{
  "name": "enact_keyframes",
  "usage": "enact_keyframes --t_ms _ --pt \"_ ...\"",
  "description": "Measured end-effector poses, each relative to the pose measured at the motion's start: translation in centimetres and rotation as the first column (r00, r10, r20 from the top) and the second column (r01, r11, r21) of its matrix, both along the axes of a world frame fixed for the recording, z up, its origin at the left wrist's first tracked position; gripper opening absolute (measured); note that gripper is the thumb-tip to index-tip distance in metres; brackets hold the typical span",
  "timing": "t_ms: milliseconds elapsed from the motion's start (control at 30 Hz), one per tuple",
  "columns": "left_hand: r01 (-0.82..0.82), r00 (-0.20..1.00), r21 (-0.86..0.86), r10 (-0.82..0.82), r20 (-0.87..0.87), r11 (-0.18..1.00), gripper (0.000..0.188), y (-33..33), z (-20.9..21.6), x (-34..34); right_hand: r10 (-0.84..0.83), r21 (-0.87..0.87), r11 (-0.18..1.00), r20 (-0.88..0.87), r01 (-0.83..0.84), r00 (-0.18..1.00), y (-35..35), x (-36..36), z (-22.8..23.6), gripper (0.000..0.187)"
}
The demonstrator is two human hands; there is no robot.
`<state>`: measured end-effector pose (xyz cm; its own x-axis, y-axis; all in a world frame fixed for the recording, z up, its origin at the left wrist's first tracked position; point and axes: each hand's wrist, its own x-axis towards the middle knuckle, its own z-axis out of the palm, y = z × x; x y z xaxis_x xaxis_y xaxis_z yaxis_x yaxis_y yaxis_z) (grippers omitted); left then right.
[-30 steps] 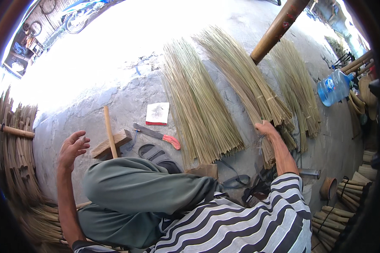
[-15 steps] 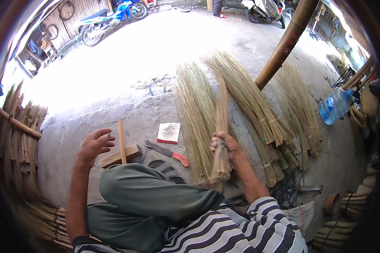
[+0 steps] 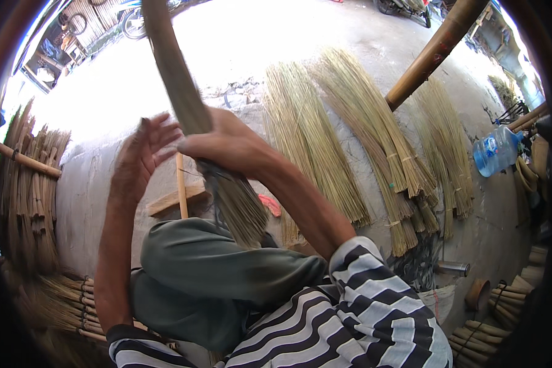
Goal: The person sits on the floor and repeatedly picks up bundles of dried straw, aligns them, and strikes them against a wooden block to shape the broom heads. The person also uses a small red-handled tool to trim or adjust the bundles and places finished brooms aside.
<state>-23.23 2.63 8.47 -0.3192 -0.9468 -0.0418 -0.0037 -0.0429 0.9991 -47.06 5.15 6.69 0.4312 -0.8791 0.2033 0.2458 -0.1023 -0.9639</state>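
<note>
My right hand is wrapped around a tied bundle of dry broom straw, held up at a slant before my raised knee. A dark strip binds the bundle just below my grip; its far end reaches past the top of the view. Close beside the right hand, my left hand is raised with fingers spread, slightly blurred and holding nothing. Beneath them a wooden block lies on the ground with a thin wooden stick upright against it. Only the red handle of a knife shows behind the straw.
Loose straw bundles lie to the right, near a leaning bamboo pole and a blue water jug. Finished-looking brooms hang on a rail at left, with more at lower left. Tied handles lie lower right.
My right hand has carried the straw bundle leftward and up, from over the ground bundles to beside my left hand. The bundle now hides the white pad and the knife's blade.
</note>
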Motion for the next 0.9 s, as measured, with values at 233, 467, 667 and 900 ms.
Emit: enact_keyframes --t_ms 233,467,667,900 --pt "-0.449 0.789 -0.024 0.383 -0.48 0.893 0.038 -2.3 2.2 2.0 -0.251 -0.416 0.909 -0.584 -0.019 0.772 -2.1 8.1 0.6 0.047" --pt "-0.764 0.539 0.103 0.717 -0.442 0.637 0.017 -3.0 0.5 12.8 -0.284 -0.362 0.926 -0.474 0.109 0.833 -2.9 3.4 -14.2 0.053" --pt "-0.843 0.484 -0.004 0.755 -0.443 0.538 0.022 -1.2 -0.3 21.9 -0.603 0.002 0.549 -0.692 0.836 0.398 -7.7 -14.0 -31.3 0.03" --pt "-0.887 0.449 -0.084 0.806 -0.386 0.454 0.026 1.8 -1.9 25.0 -0.565 0.059 0.38 -0.775 0.923 0.282 -15.8 -23.3 -39.7 0.029"
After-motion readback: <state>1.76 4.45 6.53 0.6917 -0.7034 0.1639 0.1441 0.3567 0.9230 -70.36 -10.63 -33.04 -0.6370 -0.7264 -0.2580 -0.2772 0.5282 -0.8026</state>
